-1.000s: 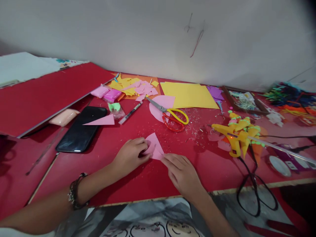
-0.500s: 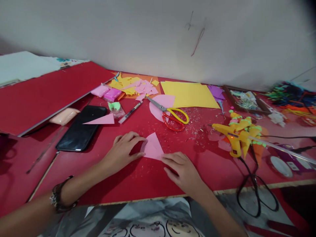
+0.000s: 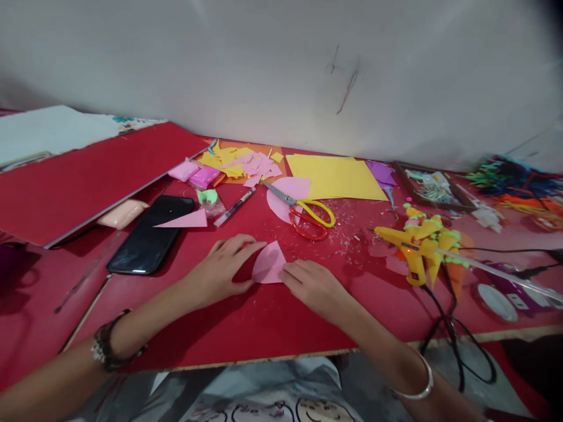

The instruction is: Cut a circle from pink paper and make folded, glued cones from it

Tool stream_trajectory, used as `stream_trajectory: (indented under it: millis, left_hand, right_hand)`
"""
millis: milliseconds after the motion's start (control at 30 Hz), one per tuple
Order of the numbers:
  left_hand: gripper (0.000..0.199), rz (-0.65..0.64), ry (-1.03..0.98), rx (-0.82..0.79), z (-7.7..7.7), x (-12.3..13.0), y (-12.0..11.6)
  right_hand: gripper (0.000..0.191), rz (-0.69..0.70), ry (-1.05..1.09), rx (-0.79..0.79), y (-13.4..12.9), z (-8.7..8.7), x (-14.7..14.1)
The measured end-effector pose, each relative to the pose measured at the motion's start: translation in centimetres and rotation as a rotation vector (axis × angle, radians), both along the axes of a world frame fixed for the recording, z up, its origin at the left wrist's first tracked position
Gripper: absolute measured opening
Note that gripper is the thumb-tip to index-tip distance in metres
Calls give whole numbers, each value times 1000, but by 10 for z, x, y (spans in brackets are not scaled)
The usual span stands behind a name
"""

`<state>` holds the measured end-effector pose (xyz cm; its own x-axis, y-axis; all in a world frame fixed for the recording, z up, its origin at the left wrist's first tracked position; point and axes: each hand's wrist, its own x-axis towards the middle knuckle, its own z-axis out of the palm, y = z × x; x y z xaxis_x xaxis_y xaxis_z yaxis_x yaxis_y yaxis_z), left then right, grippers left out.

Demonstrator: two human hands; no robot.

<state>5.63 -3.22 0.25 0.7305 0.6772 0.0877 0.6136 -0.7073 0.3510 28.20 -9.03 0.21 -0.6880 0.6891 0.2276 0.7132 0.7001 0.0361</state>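
On the red table (image 3: 211, 334), front and middle, there's a little pink paper (image 3: 269, 264) lying between both hands. Left hand (image 3: 229, 266) is spread open with its fingertips at the paper's left edge, right hand (image 3: 308, 284) has its fingers bunched on the right edge, can't tell if it's really pinching. Scissors (image 3: 303, 206) sit just beyond.

The only view looks forward and down from the wearer's head, close above the table (image 3: 211, 337): scissors (image 3: 291, 201) near centre, wall (image 3: 246, 76) beyond them, clothed lap (image 3: 264, 390) nearer than them.
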Motion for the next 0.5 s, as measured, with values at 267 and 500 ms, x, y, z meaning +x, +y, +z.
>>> stream_trajectory:
  millis: [267,500]
  left_hand:
    - [18,-227,-179,42,4,18,-14]
    - [26,-268,-438,-301,4,17,-4]
  right_hand:
    - [19,85,214,184,-13,18,-2]
    - [16,89,251,95,-15,13,6]
